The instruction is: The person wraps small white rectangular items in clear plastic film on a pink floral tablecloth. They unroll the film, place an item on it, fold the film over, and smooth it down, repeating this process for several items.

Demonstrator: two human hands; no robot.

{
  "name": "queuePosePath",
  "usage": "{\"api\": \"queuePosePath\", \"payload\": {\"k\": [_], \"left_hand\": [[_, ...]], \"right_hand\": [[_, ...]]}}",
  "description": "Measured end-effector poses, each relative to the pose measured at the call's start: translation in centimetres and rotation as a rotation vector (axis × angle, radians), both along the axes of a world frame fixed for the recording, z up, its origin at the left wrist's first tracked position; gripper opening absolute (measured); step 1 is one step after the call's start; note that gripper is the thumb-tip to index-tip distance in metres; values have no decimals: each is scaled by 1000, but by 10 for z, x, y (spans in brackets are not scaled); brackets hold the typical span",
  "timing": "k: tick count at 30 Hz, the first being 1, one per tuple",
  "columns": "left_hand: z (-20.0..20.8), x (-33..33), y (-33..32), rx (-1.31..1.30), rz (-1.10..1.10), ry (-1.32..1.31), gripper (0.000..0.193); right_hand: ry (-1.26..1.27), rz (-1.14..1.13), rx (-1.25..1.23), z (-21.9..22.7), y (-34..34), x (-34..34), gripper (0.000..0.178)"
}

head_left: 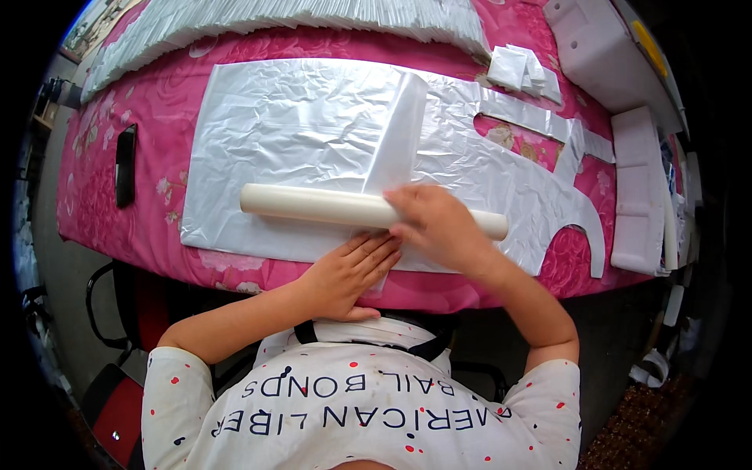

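Observation:
Stacked flat on the table lie white plastic carrier bags (282,110), their cut-out handles toward the right. A long white tube (313,205) rests across the bags. A narrow folded strip of white plastic (398,133) runs from the far edge of the stack to the tube. My left hand (351,270) lies flat with fingers stretched on the near edge of the bags, just below the tube. My right hand (442,227), slightly blurred, has its fingers curled over the tube right of its middle, beside the strip's near end.
A pink flowered cloth (94,188) covers the table. At the left lies a black phone (125,164). A long row of folded white plastic (298,17) fills the far side. Small folded packets (521,70) lie far right, near white foam boxes (638,188). A red-and-black chair (117,407) stands lower left.

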State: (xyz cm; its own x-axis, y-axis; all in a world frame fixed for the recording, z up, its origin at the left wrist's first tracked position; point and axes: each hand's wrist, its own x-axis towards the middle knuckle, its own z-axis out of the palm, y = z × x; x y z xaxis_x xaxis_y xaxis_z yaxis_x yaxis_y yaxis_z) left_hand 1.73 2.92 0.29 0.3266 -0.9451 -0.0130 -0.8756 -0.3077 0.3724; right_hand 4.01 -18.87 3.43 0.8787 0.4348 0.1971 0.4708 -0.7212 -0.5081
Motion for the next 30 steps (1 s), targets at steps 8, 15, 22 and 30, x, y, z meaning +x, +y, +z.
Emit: {"api": "queuePosePath", "payload": {"k": [8,15,22,30], "left_hand": [[2,-3,0,12,-9,-24,86],[3,6,11,-45,-44,44,82],[-3,-20,-1,10,46,-81,73],[-6,-24,1,7,44,-81,71]], "right_hand": [[-152,-392,-132,-11,-77,7,45],[-72,-422,-137,5,-91,-4,46],[-76,-72,-108,4,-18,-33,47],[-266,-144,-90,-18,-23,77,45]]}}
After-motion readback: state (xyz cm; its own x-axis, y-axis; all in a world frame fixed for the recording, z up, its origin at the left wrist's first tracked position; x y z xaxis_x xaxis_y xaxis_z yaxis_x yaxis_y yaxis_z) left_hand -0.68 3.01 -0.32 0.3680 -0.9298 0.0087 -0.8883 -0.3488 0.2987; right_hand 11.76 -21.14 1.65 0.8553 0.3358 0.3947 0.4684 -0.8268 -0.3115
